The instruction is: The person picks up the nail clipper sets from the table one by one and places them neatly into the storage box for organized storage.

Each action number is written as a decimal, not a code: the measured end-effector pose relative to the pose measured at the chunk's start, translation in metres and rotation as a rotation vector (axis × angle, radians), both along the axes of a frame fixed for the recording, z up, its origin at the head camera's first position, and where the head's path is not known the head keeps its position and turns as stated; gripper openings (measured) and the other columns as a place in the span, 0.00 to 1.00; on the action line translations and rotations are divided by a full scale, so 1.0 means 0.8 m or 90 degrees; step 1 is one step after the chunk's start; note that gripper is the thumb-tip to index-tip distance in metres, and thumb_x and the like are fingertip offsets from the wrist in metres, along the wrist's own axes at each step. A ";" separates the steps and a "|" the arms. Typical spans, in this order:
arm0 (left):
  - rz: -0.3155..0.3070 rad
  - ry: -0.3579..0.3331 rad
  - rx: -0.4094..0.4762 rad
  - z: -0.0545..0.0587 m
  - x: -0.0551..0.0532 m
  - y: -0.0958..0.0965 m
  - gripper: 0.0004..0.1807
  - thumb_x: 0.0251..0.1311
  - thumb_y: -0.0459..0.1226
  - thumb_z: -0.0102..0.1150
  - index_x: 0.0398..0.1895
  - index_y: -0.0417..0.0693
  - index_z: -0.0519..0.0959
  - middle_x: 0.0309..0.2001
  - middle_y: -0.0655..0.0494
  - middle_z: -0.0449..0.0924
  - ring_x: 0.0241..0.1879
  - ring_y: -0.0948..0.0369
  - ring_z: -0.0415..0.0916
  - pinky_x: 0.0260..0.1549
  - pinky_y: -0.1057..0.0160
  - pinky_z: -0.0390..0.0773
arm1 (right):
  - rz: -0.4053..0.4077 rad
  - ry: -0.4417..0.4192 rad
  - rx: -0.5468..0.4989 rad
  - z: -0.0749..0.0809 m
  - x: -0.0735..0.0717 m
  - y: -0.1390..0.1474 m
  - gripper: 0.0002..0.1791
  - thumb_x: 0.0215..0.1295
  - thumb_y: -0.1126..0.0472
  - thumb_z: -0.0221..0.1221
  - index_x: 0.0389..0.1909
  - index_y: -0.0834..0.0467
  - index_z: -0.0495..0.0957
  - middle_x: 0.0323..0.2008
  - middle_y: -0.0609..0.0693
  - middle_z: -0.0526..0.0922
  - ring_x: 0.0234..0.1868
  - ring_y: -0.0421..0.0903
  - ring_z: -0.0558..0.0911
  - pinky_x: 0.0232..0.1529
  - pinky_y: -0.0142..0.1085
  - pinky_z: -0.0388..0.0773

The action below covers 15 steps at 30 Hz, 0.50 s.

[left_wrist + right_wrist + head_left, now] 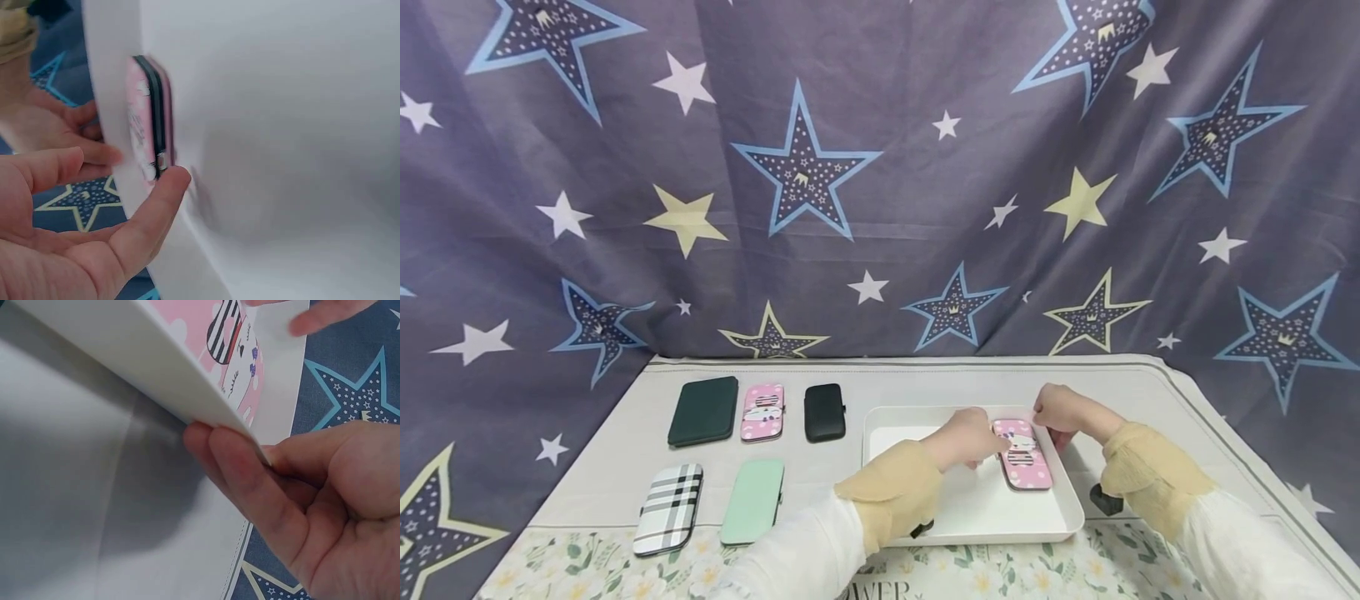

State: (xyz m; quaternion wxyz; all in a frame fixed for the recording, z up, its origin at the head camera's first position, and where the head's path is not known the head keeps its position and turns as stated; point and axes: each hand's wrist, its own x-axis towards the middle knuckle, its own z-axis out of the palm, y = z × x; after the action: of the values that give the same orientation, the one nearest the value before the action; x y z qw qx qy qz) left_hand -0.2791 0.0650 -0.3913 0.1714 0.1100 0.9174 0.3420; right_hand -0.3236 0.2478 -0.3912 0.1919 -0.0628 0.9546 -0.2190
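Observation:
A white tray (955, 517) lies toward the right of the table. Inside it, along the right side, is a pink patterned case (1028, 467) with a dark seam and a small clasp. My left hand (964, 437) is over the tray. In the left wrist view its thumb and a finger are spread apart, and a fingertip (178, 179) is at the clasp end of the pink case (140, 119). My right hand (312, 500) pinches the tray's right wall (206, 394) near the far corner, its thumb inside and fingers outside.
Left of the tray lie a dark green case (703, 412), another pink case (763, 413), a black case (825, 412), a plaid case (669, 509) and a mint green case (753, 502). A starred curtain (880, 208) hangs behind the table. Flowered cloth (587, 562) covers the front edge.

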 end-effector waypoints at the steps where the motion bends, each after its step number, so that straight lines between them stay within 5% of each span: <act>1: -0.008 0.000 0.002 0.004 0.002 -0.004 0.24 0.58 0.44 0.62 0.48 0.33 0.74 0.35 0.46 0.79 0.23 0.55 0.79 0.24 0.63 0.81 | -0.002 0.000 0.000 0.000 0.000 0.000 0.11 0.62 0.71 0.49 0.37 0.73 0.79 0.14 0.55 0.80 0.14 0.45 0.81 0.20 0.35 0.81; 6: -0.048 0.024 -0.002 0.027 0.012 -0.022 0.39 0.59 0.48 0.60 0.68 0.36 0.60 0.60 0.40 0.72 0.45 0.51 0.79 0.42 0.58 0.81 | -0.008 -0.006 0.007 -0.001 -0.002 0.000 0.12 0.62 0.71 0.49 0.40 0.74 0.78 0.15 0.55 0.80 0.15 0.45 0.81 0.20 0.35 0.81; 10: -0.060 0.052 -0.010 0.043 0.022 -0.038 0.43 0.59 0.51 0.57 0.71 0.38 0.54 0.64 0.41 0.67 0.63 0.49 0.66 0.58 0.54 0.72 | -0.009 -0.005 0.010 -0.002 -0.005 0.000 0.14 0.62 0.71 0.49 0.43 0.75 0.77 0.15 0.55 0.80 0.14 0.44 0.81 0.20 0.34 0.81; 15: -0.084 0.098 -0.022 0.054 0.040 -0.068 0.45 0.61 0.54 0.54 0.72 0.37 0.51 0.66 0.39 0.63 0.66 0.49 0.62 0.62 0.53 0.67 | -0.012 0.001 0.006 -0.005 -0.004 0.002 0.15 0.63 0.70 0.49 0.45 0.76 0.76 0.15 0.55 0.80 0.15 0.44 0.81 0.20 0.34 0.81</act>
State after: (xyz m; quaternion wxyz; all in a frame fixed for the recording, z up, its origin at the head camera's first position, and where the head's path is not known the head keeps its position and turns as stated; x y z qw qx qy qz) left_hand -0.2467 0.0106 -0.3481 0.1241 0.1932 0.9245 0.3042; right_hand -0.3267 0.2491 -0.3948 0.1896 -0.0535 0.9562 -0.2165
